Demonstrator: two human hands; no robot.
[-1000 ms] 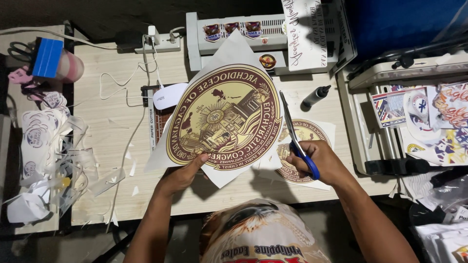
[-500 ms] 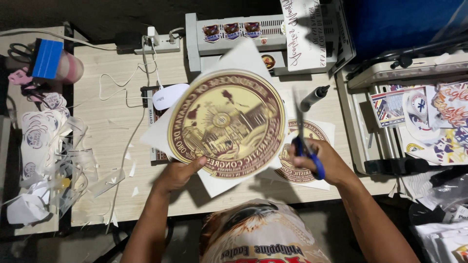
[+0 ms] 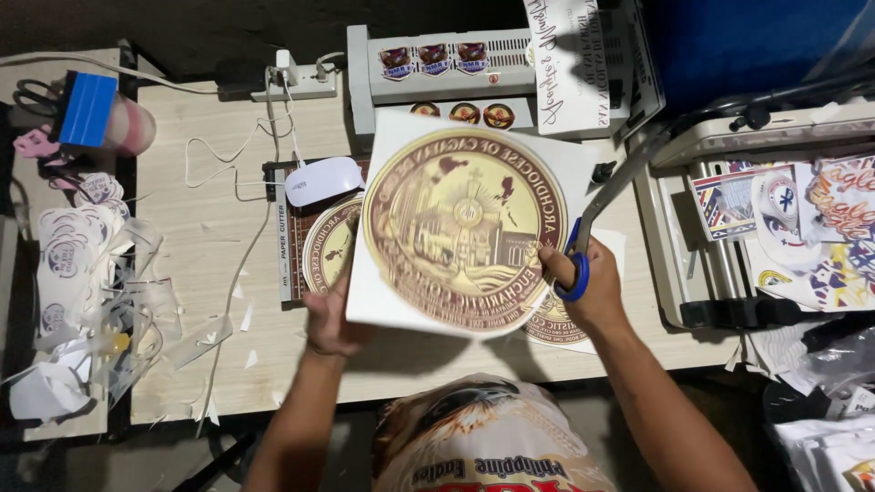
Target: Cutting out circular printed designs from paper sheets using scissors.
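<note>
Since half a second ago we have turned the seal print (image 3: 465, 232) clockwise; our left hand (image 3: 330, 319) grips its lower-left edge, our right hand (image 3: 583, 282) holds scissors (image 3: 597, 214) at its right edge. Pale wooden tabletop (image 3: 210, 273): laminator (image 3: 437, 64), white mouse (image 3: 324, 180), paper scraps (image 3: 82, 301) at left.

printed sheet (image 3: 465, 228): white, large round brown-gold seal, held tilted above the table | scissors (image 3: 597, 223): blue handles, blades open, at the sheet's right edge

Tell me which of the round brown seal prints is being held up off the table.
The large seal print on the white sheet, gripped by the left hand; the others lie flat beneath it on the wooden table.
</note>
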